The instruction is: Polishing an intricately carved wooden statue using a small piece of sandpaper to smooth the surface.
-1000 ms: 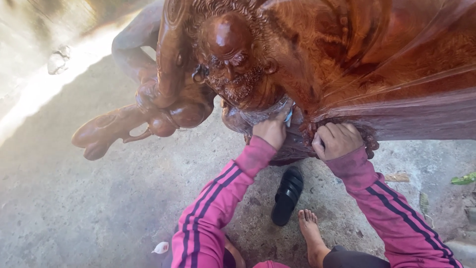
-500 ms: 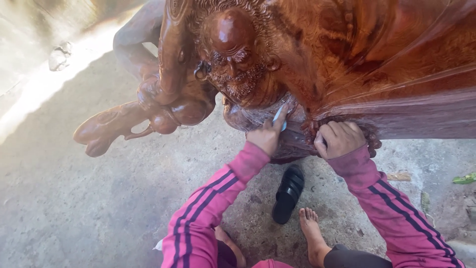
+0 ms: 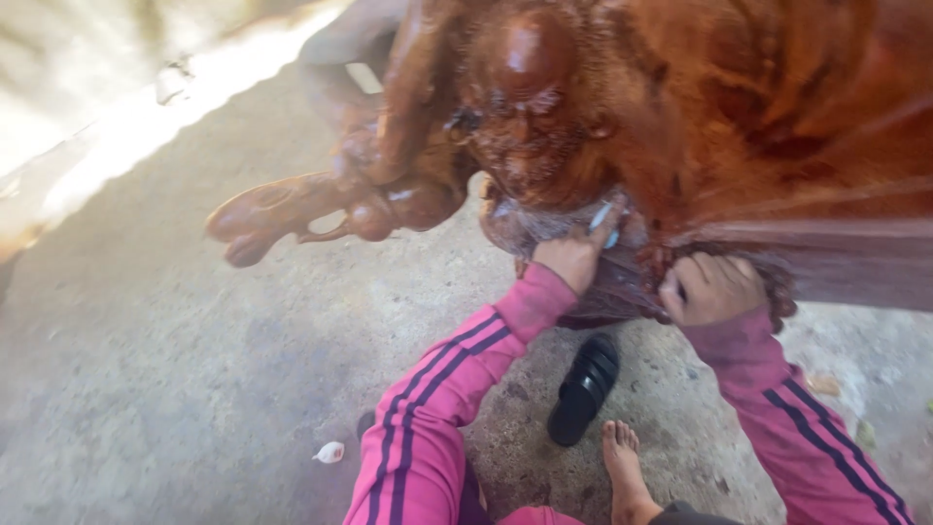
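Work in hand: the person appears to be hand-finishing the underside of a large reddish-brown wood carving (image 3: 680,117), at the rough grey patch below its carved head.
Left hand: the left hand (image 3: 573,255) is closed on a small pale-blue piece (image 3: 604,216), probably an abrasive pad or cloth, pressed against the grey patch; what it is cannot be told for sure.
Right hand: the right hand (image 3: 712,288) is curled shut over the carving's lower edge, bracing it.
Doing it well: judged from this, short strokes along the carved folds, steady bracing and light pressure near fine detail would suit.
Carving relative to hands: directly above and in front, touching both.
Floor: a concrete floor (image 3: 175,389) with a black sandal (image 3: 584,389) beside the person's bare foot (image 3: 625,467).
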